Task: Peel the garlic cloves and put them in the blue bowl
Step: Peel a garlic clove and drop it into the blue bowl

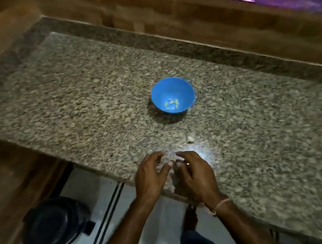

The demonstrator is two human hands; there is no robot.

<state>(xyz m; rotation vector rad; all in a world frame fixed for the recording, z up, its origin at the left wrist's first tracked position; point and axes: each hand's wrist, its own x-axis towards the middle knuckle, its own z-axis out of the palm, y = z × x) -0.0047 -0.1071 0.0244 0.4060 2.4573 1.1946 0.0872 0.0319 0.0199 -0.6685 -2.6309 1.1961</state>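
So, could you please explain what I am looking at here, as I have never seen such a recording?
There is no machine here: a person works with bare hands, and the single picture comes from a camera worn on their head, looking forward and down. The left hand and right hand hover close together over the near edge of a speckled granite counter. Farther back stands a blue bowl with a few pale garlic cloves in it. Between bowl and hands lies a small pale scrap, garlic or its skin; blur hides which. The left hand's fingers are spread and hold nothing; whether the right pinches a clove is too blurred to tell.
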